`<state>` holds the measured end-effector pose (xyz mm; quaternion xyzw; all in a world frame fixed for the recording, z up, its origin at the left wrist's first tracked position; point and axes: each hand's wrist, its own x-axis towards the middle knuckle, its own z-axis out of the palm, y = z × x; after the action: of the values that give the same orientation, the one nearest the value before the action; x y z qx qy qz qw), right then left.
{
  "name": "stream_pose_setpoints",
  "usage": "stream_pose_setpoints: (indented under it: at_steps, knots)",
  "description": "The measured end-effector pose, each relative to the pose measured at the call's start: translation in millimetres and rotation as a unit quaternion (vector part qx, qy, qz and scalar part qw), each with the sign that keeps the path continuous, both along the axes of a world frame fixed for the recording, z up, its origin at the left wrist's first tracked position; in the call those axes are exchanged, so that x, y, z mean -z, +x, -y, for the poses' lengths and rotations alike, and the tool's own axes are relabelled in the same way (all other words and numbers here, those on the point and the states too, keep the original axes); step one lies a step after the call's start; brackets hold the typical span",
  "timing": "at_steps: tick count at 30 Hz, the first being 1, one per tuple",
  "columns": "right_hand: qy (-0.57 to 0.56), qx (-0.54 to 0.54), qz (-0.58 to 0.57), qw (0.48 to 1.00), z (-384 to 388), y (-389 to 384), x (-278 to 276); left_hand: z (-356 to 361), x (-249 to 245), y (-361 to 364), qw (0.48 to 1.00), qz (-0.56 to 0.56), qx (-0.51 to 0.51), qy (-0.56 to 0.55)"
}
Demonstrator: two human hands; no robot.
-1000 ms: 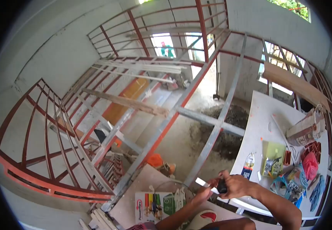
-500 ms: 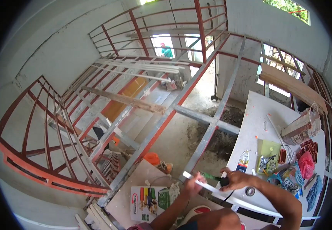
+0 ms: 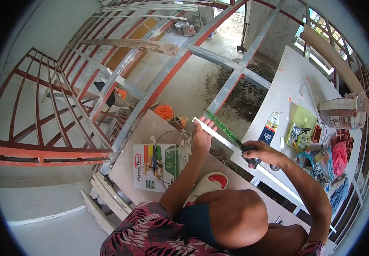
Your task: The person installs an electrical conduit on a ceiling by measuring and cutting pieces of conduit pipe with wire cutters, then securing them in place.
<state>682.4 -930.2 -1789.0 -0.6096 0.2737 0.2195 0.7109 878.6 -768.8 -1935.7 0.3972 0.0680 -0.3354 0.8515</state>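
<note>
Near the middle of the view, my left hand (image 3: 202, 135) is closed around one end of a narrow white strip (image 3: 222, 140). The strip runs down to the right, under my right hand. My right hand (image 3: 261, 152) grips a black tape measure (image 3: 252, 161). Its green blade (image 3: 225, 129) is pulled out alongside the strip, the free end reaching just past my left fingertips. Beyond the right hand lies a tube labelled No More Nails (image 3: 270, 126) on a pale board (image 3: 284, 81).
Steel beams (image 3: 235, 77) frame openings with the floor below. At right are a yellow-green case (image 3: 305, 115), a pink bag (image 3: 339, 158), a blue cloth (image 3: 339, 198) and a paper sack (image 3: 342, 112). A Powerflex box (image 3: 144, 181) holds hand tools at left, near orange cord (image 3: 164, 112).
The view has tilted down. The green blade, earlier short and bunched between the hands, now stretches out straight along the strip. My left hand's fingers have shifted at the strip's end.
</note>
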Motion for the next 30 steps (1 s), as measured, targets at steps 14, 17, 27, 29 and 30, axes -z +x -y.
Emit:
stream_pose_setpoints:
  at_steps: [14, 17, 27, 29, 30]
  knots:
    - [0.027, -0.100, -0.026, 0.994, -20, 38, 27, 0, -8, 4, 0.999, 0.012, 0.017, -0.040]
    - [0.009, -0.077, -0.026, 0.997, -18, 31, 45, 2, 1, 6, 0.998, 0.046, -0.002, -0.046]
    - [-0.051, -0.127, 0.003, 0.991, -15, 28, 42, 9, -23, 0, 0.999, 0.002, -0.007, -0.038]
    - [-0.003, -0.112, -0.013, 0.994, -16, 26, 45, 9, -26, 0, 0.999, 0.002, -0.007, -0.033]
    - [-0.026, -0.106, 0.006, 0.994, -15, 22, 61, 9, -27, 0, 0.999, -0.010, -0.009, -0.046]
